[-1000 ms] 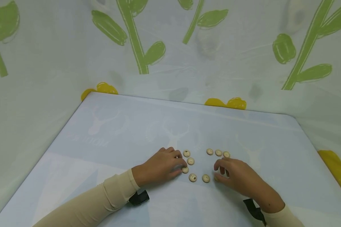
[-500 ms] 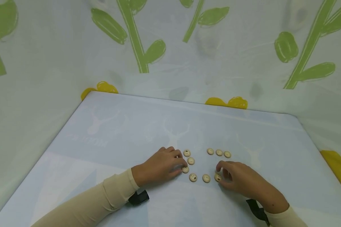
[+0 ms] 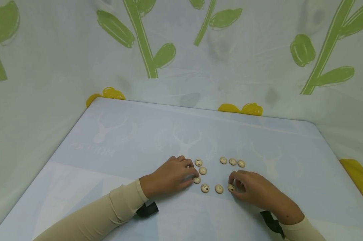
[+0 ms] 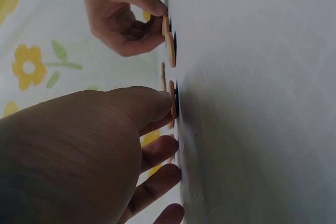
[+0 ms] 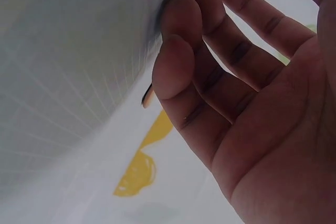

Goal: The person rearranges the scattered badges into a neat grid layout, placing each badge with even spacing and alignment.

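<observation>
My left hand [image 3: 173,175] rests on the table and pinches the edge of a small round wooden button [image 3: 196,180] between thumb and index finger. Seen from the left wrist, that button [image 4: 172,98] lies flat under the thumb tip, the other fingers spread loosely behind. The right hand [image 3: 253,188] pinches another wooden button [image 3: 231,188], marked with a face and a brown patch. Between the hands lie a patched button [image 3: 205,188] and a plainer one [image 3: 219,189]. Two more, a patched button [image 3: 198,162] and a plain button [image 3: 202,170], sit just beyond my left fingertips.
Three buttons [image 3: 232,161] form a short row beyond my right hand. The pale blue table [image 3: 139,134] carries faint deer-head prints. A white cloth [image 3: 181,90] with green leaves and yellow flowers hangs behind the table's far edge. Black straps [image 3: 148,210] circle the wrists.
My right hand has lowered and closed its fingertips on a patched button, now visible at the right end of the near row. The left hand stays in place.
</observation>
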A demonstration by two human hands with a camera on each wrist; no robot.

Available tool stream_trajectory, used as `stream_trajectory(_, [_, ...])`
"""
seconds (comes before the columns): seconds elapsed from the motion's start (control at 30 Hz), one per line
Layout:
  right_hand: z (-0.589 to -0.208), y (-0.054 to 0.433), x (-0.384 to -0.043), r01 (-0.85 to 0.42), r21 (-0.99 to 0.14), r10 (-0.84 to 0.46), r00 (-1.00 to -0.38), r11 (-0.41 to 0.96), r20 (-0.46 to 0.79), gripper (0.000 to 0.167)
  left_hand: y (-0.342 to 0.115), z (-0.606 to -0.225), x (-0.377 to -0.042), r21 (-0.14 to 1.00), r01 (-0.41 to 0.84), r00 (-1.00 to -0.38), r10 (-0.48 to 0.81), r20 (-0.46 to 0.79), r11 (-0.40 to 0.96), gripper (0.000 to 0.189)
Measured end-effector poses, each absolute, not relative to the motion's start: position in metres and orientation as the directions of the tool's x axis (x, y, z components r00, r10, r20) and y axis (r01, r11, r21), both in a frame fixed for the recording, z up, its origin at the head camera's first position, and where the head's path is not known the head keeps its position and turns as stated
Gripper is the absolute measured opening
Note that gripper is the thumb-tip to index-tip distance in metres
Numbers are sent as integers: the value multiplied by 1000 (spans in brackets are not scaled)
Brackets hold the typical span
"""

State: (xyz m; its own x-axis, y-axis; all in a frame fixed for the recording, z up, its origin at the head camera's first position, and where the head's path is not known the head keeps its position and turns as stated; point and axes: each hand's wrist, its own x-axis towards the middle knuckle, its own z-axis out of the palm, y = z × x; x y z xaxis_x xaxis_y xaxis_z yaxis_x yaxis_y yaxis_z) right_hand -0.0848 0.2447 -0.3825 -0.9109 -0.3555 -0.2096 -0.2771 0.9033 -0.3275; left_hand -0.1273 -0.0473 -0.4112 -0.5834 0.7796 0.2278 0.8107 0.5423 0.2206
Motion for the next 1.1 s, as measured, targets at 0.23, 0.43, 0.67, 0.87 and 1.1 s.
stream_trajectory(0.23, [-383,246,-85,-307,-331,-382,-904,893,-193,20,-47,-411,-128,228,805,-590,777,219,547,16])
stream_trajectory(0.43, [-383,246,-86,-301,-326,-376,-906,896,-197,20,-47,-411,-128,230,806,-590,777,221,546,16])
stream_trajectory(0.67, [-382,247,-87,-278,-318,-352,-914,906,-202,18,-47,-412,-128,226,806,-588,781,211,546,16])
stream_trajectory(0.87, [-381,250,-89,-272,-299,-333,-926,915,-179,14,-46,-412,-129,224,809,-586,781,218,544,16])
stream_trajectory(1.1, [-380,253,-92,-217,-312,-287,-936,925,-202,14,-46,-413,-129,223,810,-584,782,217,543,17])
